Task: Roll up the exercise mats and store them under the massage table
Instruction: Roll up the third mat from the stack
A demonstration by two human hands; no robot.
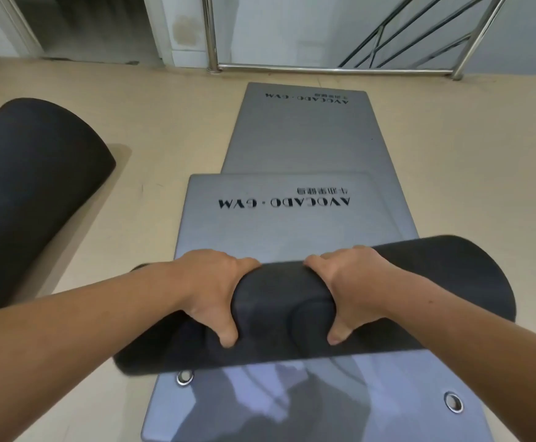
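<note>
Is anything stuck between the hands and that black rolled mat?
No. The left hand and right hand both grip the rolled mat directly, with nothing between. The massage table is not in view, so the way there cannot be judged.

A partly rolled grey mat (279, 282) lies atop a flat grey mat (298, 135).

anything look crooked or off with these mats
Yes: the dark roll, gripped by the left hand and right hand, lies askew, its right end farther away than its left, not square to the flat grey mat.
</note>
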